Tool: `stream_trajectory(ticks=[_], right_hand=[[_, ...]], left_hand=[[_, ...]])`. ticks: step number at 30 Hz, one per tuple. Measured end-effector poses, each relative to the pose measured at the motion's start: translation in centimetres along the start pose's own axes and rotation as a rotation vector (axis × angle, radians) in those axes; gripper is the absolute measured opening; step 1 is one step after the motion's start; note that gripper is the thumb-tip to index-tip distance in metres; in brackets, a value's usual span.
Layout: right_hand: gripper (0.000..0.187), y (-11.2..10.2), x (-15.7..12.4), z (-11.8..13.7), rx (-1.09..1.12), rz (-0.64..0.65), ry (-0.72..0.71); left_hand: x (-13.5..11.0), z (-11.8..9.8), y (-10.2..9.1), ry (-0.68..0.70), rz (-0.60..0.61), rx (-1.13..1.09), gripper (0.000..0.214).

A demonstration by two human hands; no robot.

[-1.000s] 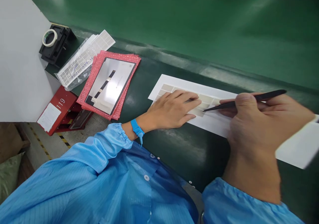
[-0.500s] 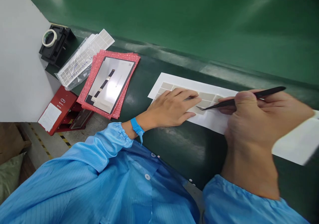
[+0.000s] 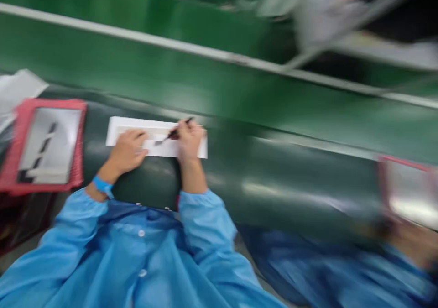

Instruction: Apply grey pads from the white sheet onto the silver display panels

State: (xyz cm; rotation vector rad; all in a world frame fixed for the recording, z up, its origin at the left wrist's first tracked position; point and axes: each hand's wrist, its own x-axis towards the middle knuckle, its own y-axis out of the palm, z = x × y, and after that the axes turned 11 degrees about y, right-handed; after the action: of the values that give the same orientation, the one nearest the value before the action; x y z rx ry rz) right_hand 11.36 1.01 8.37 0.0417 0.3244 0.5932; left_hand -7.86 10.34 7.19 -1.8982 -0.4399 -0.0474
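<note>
Tweezers (image 3: 172,134) are pinched closed in the right hand (image 3: 189,140), tip down on the white sheet (image 3: 113,132) lying on the dark bench (image 3: 273,185). Left hand (image 3: 128,152) lies flat on the sheet, gripping nothing. Step in hand appears to be tip work on the sheet surface, which calls for a steady sheet.

The left hand (image 3: 128,150) lies flat on a long white paper sheet (image 3: 201,149); the right hand (image 3: 189,137) pinches thin black tweezers (image 3: 173,134) (blurred) over it.

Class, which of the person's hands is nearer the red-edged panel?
Left. The left hand rests on the white sheet toward the red-edged panel; the right hand, holding tweezers, is farther along the sheet.
</note>
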Motion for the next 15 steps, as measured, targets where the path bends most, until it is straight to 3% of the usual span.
stream_trajectory(ticks=[3, 5, 11, 15], right_hand=[[0.049, -1.2, 2.6, 0.3, 0.03, -0.027, 0.013], [0.058, -2.9, 3.7, 0.6, 0.078, -0.066, 0.003], [0.065, -9.9, 2.3, 1.4, 0.227, -0.256, 0.034], [0.044, -14.0, 2.6, 2.6, 0.276, -0.366, 0.072]], left_hand=[[1.2, 2.7, 0.7, 0.041, -0.156, -0.007, 0.047], [1.9, 3.7, 0.9, 0.051, -0.2, 0.005, 0.049], [0.9, 3.3, 0.2, 0.084, -0.234, 0.107, 0.036], [0.5, 2.4, 0.3, 0.089, -0.243, 0.181, 0.03]])
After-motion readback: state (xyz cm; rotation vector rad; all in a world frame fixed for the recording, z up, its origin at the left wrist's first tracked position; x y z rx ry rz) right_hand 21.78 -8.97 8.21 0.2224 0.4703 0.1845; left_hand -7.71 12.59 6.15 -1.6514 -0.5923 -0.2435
